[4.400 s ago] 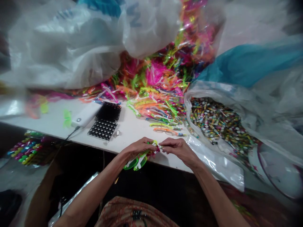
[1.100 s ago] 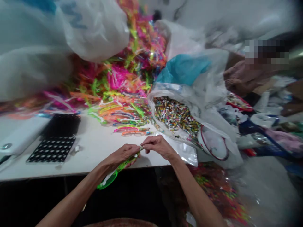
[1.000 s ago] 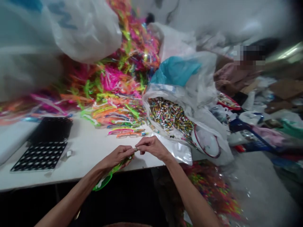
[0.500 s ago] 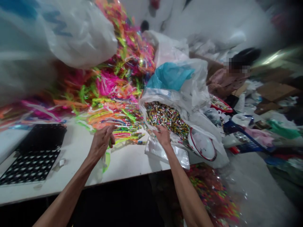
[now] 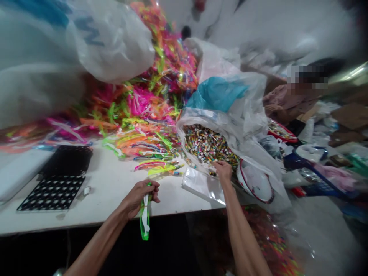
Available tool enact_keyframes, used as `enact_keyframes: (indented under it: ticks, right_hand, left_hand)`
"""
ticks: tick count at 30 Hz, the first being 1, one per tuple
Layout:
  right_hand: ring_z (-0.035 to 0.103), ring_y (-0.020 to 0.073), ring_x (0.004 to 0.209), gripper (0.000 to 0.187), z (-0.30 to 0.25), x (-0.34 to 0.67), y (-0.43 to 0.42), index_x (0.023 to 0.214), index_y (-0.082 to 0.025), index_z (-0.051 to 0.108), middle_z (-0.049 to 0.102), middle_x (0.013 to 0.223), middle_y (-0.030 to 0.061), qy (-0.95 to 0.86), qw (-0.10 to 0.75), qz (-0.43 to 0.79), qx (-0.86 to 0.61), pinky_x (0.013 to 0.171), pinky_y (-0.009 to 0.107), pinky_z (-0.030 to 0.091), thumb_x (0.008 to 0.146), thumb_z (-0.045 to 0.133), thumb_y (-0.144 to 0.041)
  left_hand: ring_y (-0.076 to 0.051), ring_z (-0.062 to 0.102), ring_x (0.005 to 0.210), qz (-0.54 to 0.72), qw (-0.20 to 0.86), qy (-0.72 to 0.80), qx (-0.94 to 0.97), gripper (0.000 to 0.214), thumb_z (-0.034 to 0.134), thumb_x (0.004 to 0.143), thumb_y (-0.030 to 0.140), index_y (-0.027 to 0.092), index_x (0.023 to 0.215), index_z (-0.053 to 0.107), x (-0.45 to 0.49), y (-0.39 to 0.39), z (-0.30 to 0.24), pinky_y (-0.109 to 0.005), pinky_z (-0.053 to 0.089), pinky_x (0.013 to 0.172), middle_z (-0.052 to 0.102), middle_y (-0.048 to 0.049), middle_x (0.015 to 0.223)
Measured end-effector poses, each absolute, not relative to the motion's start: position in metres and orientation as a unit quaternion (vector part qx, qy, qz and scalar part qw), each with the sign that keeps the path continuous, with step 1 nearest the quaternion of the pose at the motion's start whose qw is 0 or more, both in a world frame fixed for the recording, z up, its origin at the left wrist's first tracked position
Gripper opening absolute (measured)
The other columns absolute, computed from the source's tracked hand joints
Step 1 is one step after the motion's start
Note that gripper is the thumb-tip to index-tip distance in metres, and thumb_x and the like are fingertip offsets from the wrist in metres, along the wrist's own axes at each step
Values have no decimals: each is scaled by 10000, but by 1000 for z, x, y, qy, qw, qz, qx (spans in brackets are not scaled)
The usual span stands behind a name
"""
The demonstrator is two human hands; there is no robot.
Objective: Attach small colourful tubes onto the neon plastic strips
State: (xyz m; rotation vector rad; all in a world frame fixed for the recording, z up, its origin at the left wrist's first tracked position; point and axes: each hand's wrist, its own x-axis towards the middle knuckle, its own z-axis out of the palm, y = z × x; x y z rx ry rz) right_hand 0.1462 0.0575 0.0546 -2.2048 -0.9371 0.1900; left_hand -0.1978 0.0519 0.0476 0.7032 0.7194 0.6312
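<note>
My left hand [image 5: 143,194] is closed round a slim, bright green plastic piece [image 5: 145,220] with a white strip along it, which hangs down past the table's front edge. My right hand [image 5: 224,169] is at the near rim of an open white bag [image 5: 180,124]. Its fingertips are pinched together, and what they hold, if anything, is too small to make out. Many small multicoloured cylinders [image 5: 208,143] fill the bag. Similar slim plastic pieces [image 5: 155,149] in orange, pink, yellow and green lie in a loose row on the white table [image 5: 115,199].
Black perforated trays [image 5: 54,193] lie at the table's left. A stack of clear plastic sleeves [image 5: 201,184] lies before the bag, beside a red-rimmed white bowl [image 5: 255,182]. Large filled bags [image 5: 112,46] rise behind. Another person [image 5: 290,99] sits at the far right.
My left hand has come nearer and to the right, off the row, and the green piece now hangs plainly from it. My right hand has shifted right along the bag's rim. The view has swung slightly left.
</note>
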Motion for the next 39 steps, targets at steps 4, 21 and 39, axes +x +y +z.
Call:
enact_keyframes:
  ticks: [4,21,39]
  right_hand:
    - [552,152,538,257,62,115,42,696,-147,554,586,578,10,-388,427,110,-809,505,250,412,669,586,-401]
    - [439,80,513,221,94,-19,27,808,-143,646,541,595,-13,-498,375,582,-521,510,226,343,747,601,-351]
    - [430,73,462,272,97,-23,27,704,-132,618,514,538,-18,-568,295,572,-513,468,213,321,786,556,-384]
  left_hand:
    - [-132,564,703,268,820,341,374,335,612,756,319,140,1035,558,-196,55,56,-278,457,658,566,-60,866]
    - [-69,468,506,188,778,311,513,232,507,759,337,112,800,538,-200,49,60,-190,346,480,515,-5,668]
    - [-71,373,410,123,810,258,512,262,455,764,341,111,704,567,-206,48,67,-207,256,416,450,22,514]
